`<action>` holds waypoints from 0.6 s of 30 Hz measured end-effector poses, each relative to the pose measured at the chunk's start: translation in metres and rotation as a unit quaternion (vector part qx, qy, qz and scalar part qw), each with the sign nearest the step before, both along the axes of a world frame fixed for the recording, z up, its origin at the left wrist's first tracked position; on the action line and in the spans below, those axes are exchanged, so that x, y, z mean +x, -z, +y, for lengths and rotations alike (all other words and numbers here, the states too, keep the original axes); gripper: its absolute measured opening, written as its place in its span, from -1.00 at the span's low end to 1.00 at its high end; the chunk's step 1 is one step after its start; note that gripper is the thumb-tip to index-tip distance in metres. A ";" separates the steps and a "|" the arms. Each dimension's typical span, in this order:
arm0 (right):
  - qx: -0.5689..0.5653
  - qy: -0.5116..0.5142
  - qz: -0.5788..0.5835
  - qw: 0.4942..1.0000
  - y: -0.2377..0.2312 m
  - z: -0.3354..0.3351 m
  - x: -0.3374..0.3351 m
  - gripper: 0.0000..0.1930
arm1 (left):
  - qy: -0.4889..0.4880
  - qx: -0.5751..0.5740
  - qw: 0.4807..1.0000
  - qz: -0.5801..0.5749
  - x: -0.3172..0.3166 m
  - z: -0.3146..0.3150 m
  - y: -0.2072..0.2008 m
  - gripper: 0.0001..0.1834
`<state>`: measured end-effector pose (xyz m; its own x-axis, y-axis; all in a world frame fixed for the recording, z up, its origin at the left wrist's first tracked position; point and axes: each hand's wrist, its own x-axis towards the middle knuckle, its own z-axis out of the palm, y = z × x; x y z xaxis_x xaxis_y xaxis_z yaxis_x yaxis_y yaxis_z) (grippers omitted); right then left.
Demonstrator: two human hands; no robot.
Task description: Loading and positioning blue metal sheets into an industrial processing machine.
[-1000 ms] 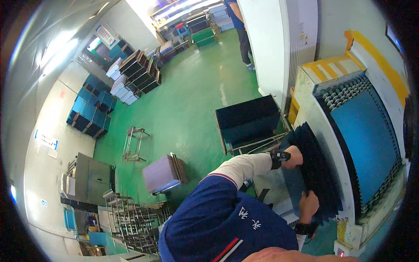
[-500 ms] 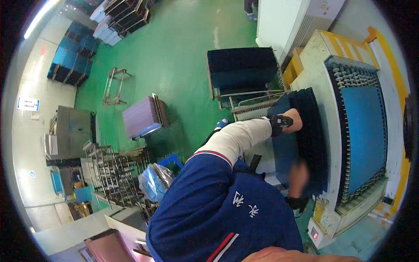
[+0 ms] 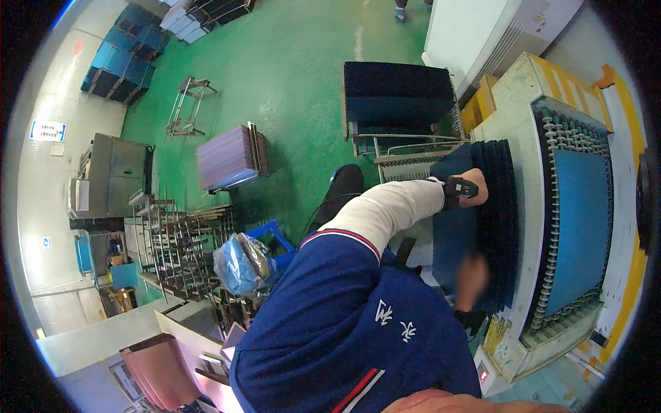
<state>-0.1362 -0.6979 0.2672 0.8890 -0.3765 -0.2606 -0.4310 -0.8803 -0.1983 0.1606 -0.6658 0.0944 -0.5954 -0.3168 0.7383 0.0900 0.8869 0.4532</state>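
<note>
Several dark blue panels (image 3: 497,227) stand close together in front of me, on the left side of the roller machine (image 3: 513,138). My left hand (image 3: 474,187), beyond a white sleeve and a black wrist device, is closed at the upper edge of a panel toward the far end. Its fingertips are hidden. My right hand (image 3: 471,282) is at the nearer end of the same panels, touching or very close to them. It is blurred, so its fingers cannot be made out. A lighter blue panel (image 3: 582,227) lies on the machine's rollers.
A rack of dark panels (image 3: 398,96) stands ahead of me. Left of it, a cart (image 3: 231,158) carries purplish panels, with a bare metal frame (image 3: 187,107) beyond. Metal racks (image 3: 182,241) and a plastic-wrapped bundle (image 3: 242,265) are at the left. Pinkish sheets (image 3: 162,372) are lower left.
The view has shifted slightly, and a dark-clad leg shows more beside my left arm. Both hands stay at the dark panels. The lighter panel remains on the rollers.
</note>
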 end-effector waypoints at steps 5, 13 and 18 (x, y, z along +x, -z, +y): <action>0.005 0.000 -0.021 1.000 0.006 -0.004 -0.001 -0.57 | 0.063 0.022 0.998 -0.008 -0.002 0.019 -0.032 -0.64; 0.000 0.019 -0.024 1.000 0.010 -0.008 -0.004 -0.57 | 0.103 0.035 0.993 -0.049 -0.004 0.016 -0.046 -0.65; 0.010 -0.005 -0.033 0.999 0.009 -0.008 -0.005 -0.57 | 0.060 0.092 0.993 -0.037 -0.003 0.017 -0.043 -0.66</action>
